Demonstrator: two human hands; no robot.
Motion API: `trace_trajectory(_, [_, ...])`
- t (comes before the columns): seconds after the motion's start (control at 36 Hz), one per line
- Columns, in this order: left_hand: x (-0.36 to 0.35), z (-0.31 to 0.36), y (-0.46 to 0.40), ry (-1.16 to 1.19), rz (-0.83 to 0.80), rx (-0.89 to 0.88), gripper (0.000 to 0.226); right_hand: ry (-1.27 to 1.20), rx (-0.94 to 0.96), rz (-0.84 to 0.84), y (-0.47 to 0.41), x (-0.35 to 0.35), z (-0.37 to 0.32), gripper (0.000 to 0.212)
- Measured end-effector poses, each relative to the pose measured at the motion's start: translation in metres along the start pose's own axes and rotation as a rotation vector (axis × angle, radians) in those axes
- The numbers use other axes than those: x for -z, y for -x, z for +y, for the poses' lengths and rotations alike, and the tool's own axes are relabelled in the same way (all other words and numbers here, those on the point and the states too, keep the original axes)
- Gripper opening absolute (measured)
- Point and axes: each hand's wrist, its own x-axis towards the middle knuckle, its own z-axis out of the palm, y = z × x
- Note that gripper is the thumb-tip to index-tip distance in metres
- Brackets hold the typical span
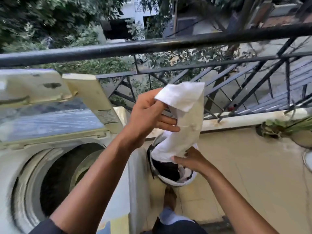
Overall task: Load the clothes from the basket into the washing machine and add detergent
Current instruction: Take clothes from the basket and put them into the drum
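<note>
We hold a white garment [184, 119] stretched between our two hands, above the basket and to the right of the washing machine. Our left hand [148, 115] pinches its upper edge, thumb and forefinger closed on the folded cloth while the other fingers lie straight against it. Our right hand [192, 160] grips the lower end, fingers curled round the fabric just over the basket's mouth.

The basket [182, 183] is white and round, standing on the floor close beside the machine's right side. Inside it we see dark clothing [166, 168] and a little white cloth near the rim; the garment's lower end hangs into the opening.

The washing machine [10, 168] is a top loader, cream and stained, with its lid [50, 105] raised and folded back. Its drum [64, 176] is open to view; the inside looks dark and blurred, and we cannot tell whether anything lies in it.

We stand on a balcony with a pale tiled floor [253, 174]. A black metal railing [168, 43] runs across in front of us, over a low cream ledge [244, 119]. A potted plant [276, 129] sits at the right by the ledge. Beyond the railing are trees [42, 22] and a white building [140, 9].
</note>
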Motion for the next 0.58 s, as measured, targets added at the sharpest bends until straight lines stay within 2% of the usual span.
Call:
trace_trajectory(0.08, [0.017,0.001,0.016,0.003,0.062,-0.025,0.023,0.060,-0.015,-0.012,0.004,-0.015,-0.019,0.029])
trace_trajectory(0.11, [0.024,0.000,0.021,0.008,0.087,-0.028,0.023,0.076,-0.005,-0.001,0.008,-0.016,-0.028,0.022])
trace_trajectory(0.22, [0.059,-0.008,0.046,0.031,0.200,-0.061,0.024,0.073,0.055,0.045,0.039,-0.007,-0.058,0.022])
trace_trajectory(0.28, [0.080,-0.017,0.060,0.016,0.268,-0.076,0.026,-0.102,0.165,0.170,0.058,-0.001,-0.072,0.016])
trace_trajectory(0.36, [0.113,-0.039,0.082,-0.033,0.377,-0.046,0.022,-0.229,0.248,0.330,0.086,0.010,-0.097,0.024])
trace_trajectory(0.42, [0.132,-0.054,0.096,-0.055,0.438,0.006,0.020,-0.267,0.287,0.370,0.101,0.017,-0.113,0.035])
trace_trajectory(0.47, [0.149,-0.069,0.111,-0.084,0.472,0.046,0.018,-0.260,0.359,0.408,0.120,0.022,-0.132,0.037])
trace_trajectory(0.58, [0.177,-0.086,0.137,-0.192,0.441,0.052,0.022,-0.354,0.554,0.377,0.159,0.015,-0.178,0.037])
